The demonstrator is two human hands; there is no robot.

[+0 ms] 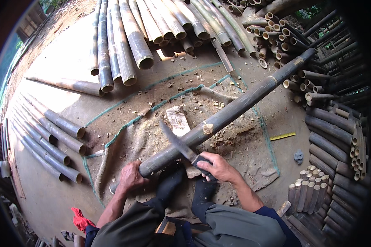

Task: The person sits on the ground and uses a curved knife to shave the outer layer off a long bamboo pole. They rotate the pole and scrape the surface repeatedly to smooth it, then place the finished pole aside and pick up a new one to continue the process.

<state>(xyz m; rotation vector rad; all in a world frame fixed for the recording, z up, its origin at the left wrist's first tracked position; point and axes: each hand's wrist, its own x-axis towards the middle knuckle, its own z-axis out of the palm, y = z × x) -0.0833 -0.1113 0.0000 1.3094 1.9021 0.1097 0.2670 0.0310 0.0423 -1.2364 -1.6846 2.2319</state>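
Note:
A long dark bamboo pole [247,106] slants in front of me, from near my left knee up to the far right. My left hand [130,177] is closed at its near lower end, the fingers partly hidden. My right hand [219,166] grips the black handle of a long-bladed knife [175,140]. Its dark blade crosses over the pole, with the tip pointing away to the left. A pale cut patch [208,128] shows on the pole beyond the blade. Behind the pole lies a light wooden block [177,119].
Beneath the pole spreads a sackcloth mat [132,142] with a green edge, strewn with chips. Bamboo poles [130,41] lie at the back and left. Cut bamboo stacks [329,123] line the right, near short upright pieces [307,193], a yellow tape [283,136] and a red cloth [81,220].

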